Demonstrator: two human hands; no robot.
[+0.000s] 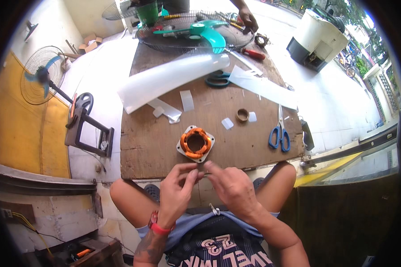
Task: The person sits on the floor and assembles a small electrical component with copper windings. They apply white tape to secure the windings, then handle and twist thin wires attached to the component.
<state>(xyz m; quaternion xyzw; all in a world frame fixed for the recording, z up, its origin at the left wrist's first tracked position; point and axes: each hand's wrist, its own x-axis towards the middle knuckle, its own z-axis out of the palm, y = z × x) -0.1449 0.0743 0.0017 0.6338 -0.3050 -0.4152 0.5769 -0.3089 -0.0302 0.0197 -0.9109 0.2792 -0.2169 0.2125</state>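
Note:
A motor stator [195, 155] with orange copper windings and a square metal frame lies near the front edge of the wooden table. Just in front of it, my left hand [179, 189] is closed, thumb and fingers pinched together. Facing it is my right hand [234, 189], also closed in a pinch, its fingertips slightly blurred. Something small and thin seems to be between the fingertips, but I cannot make it out. To the right lie scissors [274, 137] with blue handles. Beyond the stator are a brown tape roll [243, 119] and small cut pieces of whitish plastic [187, 101].
A rolled translucent plastic sheet [173, 82] lies across the table, beside dark-handled scissors [217, 82] and a flat plastic strip [263, 89]. At the far end sit a fan guard with green blades [213, 38], a red-handled tool [255, 54] and another person's hand [248, 21].

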